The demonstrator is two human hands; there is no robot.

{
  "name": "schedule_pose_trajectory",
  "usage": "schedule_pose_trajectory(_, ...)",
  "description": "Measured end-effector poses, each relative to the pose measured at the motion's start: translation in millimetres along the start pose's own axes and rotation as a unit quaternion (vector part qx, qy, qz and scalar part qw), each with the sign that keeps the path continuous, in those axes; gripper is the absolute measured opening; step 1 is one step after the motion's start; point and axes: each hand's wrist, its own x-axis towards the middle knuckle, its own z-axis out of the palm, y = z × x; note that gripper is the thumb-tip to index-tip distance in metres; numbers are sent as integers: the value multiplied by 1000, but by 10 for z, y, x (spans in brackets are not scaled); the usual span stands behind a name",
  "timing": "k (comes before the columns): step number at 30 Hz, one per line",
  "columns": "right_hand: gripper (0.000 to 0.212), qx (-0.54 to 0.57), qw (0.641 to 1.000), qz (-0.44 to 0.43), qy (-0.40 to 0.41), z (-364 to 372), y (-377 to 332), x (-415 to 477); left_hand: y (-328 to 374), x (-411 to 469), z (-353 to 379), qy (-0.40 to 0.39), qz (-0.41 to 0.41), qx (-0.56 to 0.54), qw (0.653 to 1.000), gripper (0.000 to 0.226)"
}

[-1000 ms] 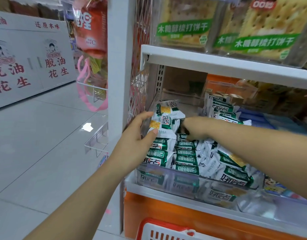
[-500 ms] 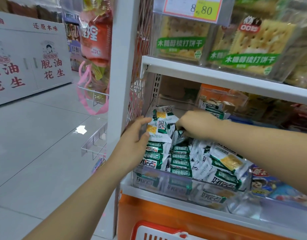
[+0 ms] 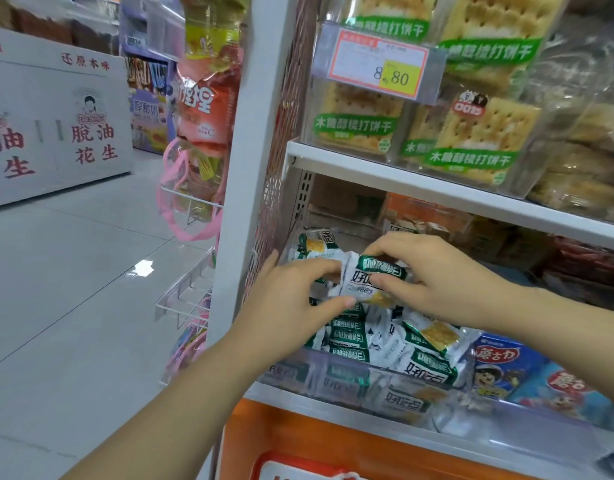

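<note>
- At the far left, pink-handled bags (image 3: 201, 109) hang off the end of the rack over the tiled floor (image 3: 73, 289). I need nothing there.
- The white upright post (image 3: 253, 133) of the shelving stands just left of where I am working.
- My left hand (image 3: 288, 303) is curled. Its fingers (image 3: 319, 270) are on top and the thumb is underneath, pinching the left end of the cracker packet (image 3: 362, 284).
- I hold that packet between both hands, just above the pile of matching green-and-white packets (image 3: 354, 336) in the clear bin (image 3: 319, 375) on the lower shelf.
- I expect the packet to be very light, with a soft, crinkly and rather slick wrapper and brittle crackers inside.
- It is best held by the crimped ends or along the edges, without squeezing the middle.
- My right hand (image 3: 437, 282) has the other end. The fingers are bent over the top edge and the thumb presses on the printed face.
- Further right, blue cartoon packets (image 3: 506, 362) lie just beside the pile.
- On the upper shelf (image 3: 437, 192) stand boxed crackers (image 3: 478, 133) behind a price tag (image 3: 378, 64).
</note>
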Motion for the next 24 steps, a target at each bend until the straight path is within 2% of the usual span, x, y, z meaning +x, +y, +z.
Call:
schedule_pose_trajectory(4, 29, 159, 984, 74, -13, -85, -83, -46, 15, 10, -41, -17, -45, -160, 986, 11)
schedule_pose_trajectory(7, 39, 347, 924, 159, 1, -128, -94, -91, 37, 6, -108, -8, -69, -219, 973, 12)
schedule_pose_trajectory(10, 51, 445, 870, 211, -7, -99, -79, -149, 16, 17, -119, 13, -85, -229, 970, 18)
schedule_pose_trajectory(12, 49, 500, 832, 240, -11, -57, -81, -187, 17, 23, -116, 24, -98, -259, 961, 17)
schedule_pose_trajectory(16, 42, 559, 774, 295, -15, 7, -114, -224, 71, 28, -139, 28, -119, -288, 950, 15)
schedule_pose_trajectory(19, 30, 575, 756, 314, 15, 26, -132, -219, 95, 32, -142, 26, -145, -303, 941, 13)
schedule_pose_trajectory(24, 23, 606, 728, 320, 30, 51, -168, -205, 101, 55, -166, 14, -187, -319, 929, 15)
